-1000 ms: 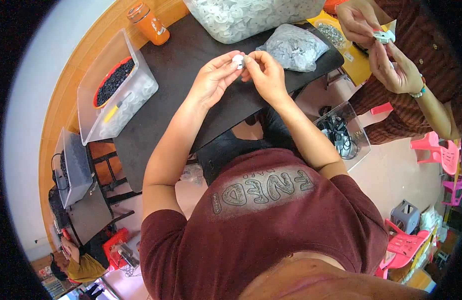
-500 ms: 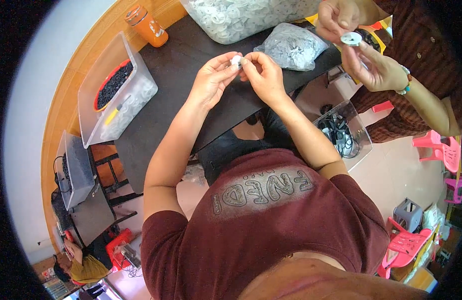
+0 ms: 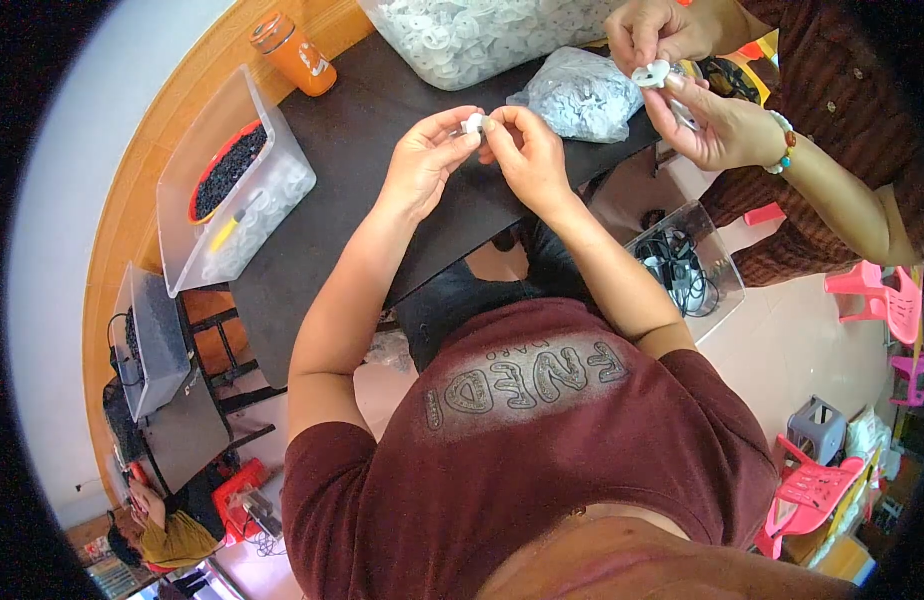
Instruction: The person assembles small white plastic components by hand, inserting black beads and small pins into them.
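Over the dark table (image 3: 352, 150), a small white plastic part (image 3: 472, 123) sits between my two hands. My left hand (image 3: 427, 160) pinches it from the left side. The fingers of my right hand (image 3: 527, 150) close on its right side, near a small dark spot that is too small to make out. Just beyond my right hand lies a clear bag (image 3: 580, 95) of small whitish pieces. At the back stands a clear bin (image 3: 432, 60) heaped with white round plastic parts.
At left, a clear bin (image 3: 292, 180) holds white parts, a red-rimmed bowl (image 3: 196, 205) of small black pieces and a yellow-handled tool (image 3: 223, 235). An orange bottle (image 3: 307, 68) stands behind. A co-worker's hands (image 3: 722, 130) hold a white part at right. A box of cables (image 3: 717, 265) sits below.
My hands stay nearly in place, with the white part turned slightly between them. The co-worker's hands have moved left and tilted their white part.
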### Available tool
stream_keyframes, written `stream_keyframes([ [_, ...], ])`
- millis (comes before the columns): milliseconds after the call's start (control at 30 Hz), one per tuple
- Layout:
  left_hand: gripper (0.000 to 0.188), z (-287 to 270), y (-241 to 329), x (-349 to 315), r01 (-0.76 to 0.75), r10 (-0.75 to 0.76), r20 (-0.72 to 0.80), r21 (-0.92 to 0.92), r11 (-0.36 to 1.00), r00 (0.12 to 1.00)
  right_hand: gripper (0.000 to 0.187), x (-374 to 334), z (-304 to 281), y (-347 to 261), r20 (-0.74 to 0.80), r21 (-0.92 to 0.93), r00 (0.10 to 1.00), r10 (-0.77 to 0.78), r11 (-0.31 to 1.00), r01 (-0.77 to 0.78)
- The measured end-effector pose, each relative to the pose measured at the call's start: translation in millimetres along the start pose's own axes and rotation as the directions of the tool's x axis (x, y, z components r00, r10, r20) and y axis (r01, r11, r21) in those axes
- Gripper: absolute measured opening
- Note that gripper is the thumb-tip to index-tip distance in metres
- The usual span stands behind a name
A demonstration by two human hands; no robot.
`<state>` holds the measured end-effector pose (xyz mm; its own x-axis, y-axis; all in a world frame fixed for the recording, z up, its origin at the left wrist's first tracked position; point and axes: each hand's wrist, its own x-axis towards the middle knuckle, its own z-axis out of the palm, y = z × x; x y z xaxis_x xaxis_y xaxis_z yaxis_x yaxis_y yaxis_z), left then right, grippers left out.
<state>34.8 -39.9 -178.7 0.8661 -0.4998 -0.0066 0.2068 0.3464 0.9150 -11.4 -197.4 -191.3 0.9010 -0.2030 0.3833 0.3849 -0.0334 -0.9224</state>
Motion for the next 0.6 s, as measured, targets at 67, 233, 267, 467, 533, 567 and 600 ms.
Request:
stream_keyframes([
  [67, 0.036, -0.1, -0.5, 0.0, -0.007, 0.007, 0.001, -0.005, 1.0, 1.0, 0.015, 0.1, -0.8, 2.8, 0.011, 0.0, 1.0, 0.006, 1.0, -0.006],
  [233, 0.036, 1.2, -1.2, -0.6, -0.017, 0.017, 0.007, -0.025, 1.0, 1.0, 0.016, 0.6, -0.3, 1.5, 0.022, -0.037, 1.0, 0.022, 0.999, -0.021],
  [267, 0.036, 1.1, -1.6, -0.5, -0.025, 0.026, 0.017, -0.023, 0.999, 1.0, 0.017, 0.9, -0.2, 1.4, 0.015, -0.056, 0.999, 0.037, 0.998, -0.037],
  [467, 0.036, -0.8, -1.4, -0.1, -0.033, 0.034, 0.025, -0.024, 0.999, 0.999, 0.019, 2.6, -0.9, -3.1, 0.037, -0.12, 0.997, 0.071, 0.991, -0.066],
  [533, 0.036, -1.2, -2.0, 0.2, -0.035, 0.035, 0.022, 0.0, 0.999, 0.999, 0.019, 2.3, -0.2, -1.6, 0.03, -0.108, 0.997, 0.072, 0.992, -0.068],
  [567, 0.036, -1.4, -2.4, 0.3, -0.037, 0.037, 0.02, 0.024, 0.999, 0.999, 0.019, 2.2, 0.0, -1.3, 0.024, -0.097, 0.997, 0.073, 0.993, -0.07],
  [600, 0.036, -1.5, -2.6, 0.4, -0.037, 0.037, 0.02, 0.023, 0.999, 0.999, 0.019, 2.1, -0.1, -1.7, 0.024, -0.097, 0.997, 0.072, 0.993, -0.07],
])
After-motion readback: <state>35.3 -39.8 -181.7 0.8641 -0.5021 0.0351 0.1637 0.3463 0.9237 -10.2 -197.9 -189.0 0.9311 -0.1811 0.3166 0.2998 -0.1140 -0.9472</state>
